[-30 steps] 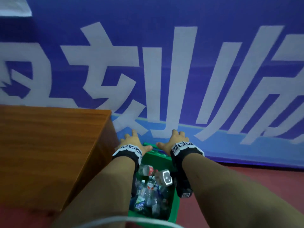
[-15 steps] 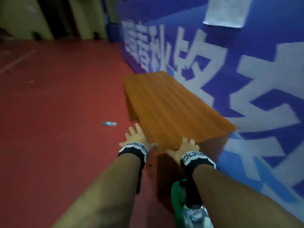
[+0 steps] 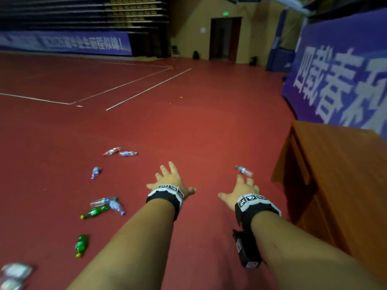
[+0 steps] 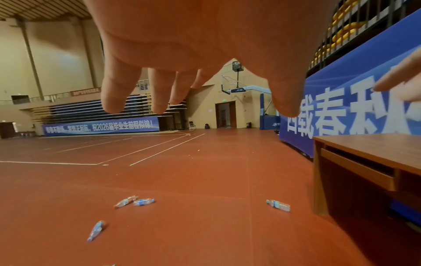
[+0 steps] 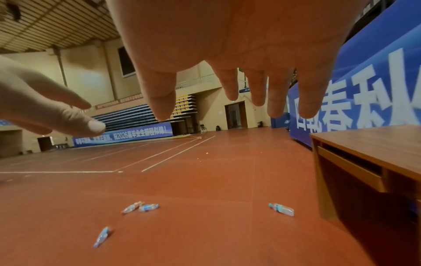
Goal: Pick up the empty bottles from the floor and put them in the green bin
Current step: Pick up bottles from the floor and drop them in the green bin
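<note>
At the lower left edge of the head view a blurred clear bottle (image 3: pixel 14 273) is cut off. Green bottles (image 3: pixel 81 245) and clear bottles (image 3: pixel 113 151) lie scattered on the red floor (image 3: pixel 199 126). The left hand (image 3: pixel 170 181) and right hand (image 3: pixel 240 190) hold nothing, fingers spread apart. One clear bottle (image 3: pixel 244 171) lies near the wooden table (image 3: pixel 339 164), under a blue banner (image 3: pixel 343 80). The green bin is out of view.

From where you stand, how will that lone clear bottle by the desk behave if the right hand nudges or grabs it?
The bottle lies on its side on smooth floor, so a nudge would likely roll it. It looks like thin clear plastic and seems empty, so probably light and apt to crumple under a firm squeeze.
</note>
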`<action>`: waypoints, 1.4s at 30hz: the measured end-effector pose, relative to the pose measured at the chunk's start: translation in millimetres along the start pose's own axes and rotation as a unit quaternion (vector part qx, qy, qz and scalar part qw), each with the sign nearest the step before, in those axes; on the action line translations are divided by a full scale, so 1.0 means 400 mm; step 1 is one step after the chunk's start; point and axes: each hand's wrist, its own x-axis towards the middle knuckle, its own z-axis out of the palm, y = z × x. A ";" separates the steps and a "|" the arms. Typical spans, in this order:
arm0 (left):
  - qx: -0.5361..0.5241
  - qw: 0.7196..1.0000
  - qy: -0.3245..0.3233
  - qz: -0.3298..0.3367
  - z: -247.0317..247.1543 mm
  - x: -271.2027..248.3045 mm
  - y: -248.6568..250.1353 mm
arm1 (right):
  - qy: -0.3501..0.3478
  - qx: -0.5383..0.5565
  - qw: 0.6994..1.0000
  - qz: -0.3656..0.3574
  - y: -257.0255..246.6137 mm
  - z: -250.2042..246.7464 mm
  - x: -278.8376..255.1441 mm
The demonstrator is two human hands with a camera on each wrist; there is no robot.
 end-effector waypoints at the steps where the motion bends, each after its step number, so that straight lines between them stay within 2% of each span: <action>1: 0.000 1.000 -0.001 -0.005 -0.011 0.035 -0.032 | 0.003 0.001 1.000 -0.008 -0.046 0.013 0.022; 6: 0.014 1.000 -0.021 -0.002 -0.040 0.184 -0.078 | -0.003 -0.013 1.000 0.004 -0.173 0.045 0.139; 14: 0.034 0.996 -0.048 0.061 -0.024 0.461 0.121 | 0.026 -0.017 0.998 0.060 -0.160 0.012 0.453; 25: 0.020 0.993 -0.069 0.098 -0.048 0.990 0.603 | 0.010 0.029 0.994 0.105 -0.098 -0.138 1.121; 31: 0.049 0.982 -0.116 0.139 0.010 1.247 0.822 | -0.024 0.028 0.990 0.137 -0.058 -0.124 1.397; 35: 0.064 0.971 -0.142 0.183 0.058 1.473 0.976 | -0.033 0.030 0.982 0.186 -0.036 -0.121 1.620; 42: 0.100 0.946 -0.180 0.249 0.079 1.816 1.247 | -0.012 0.067 0.959 0.276 0.018 -0.190 1.967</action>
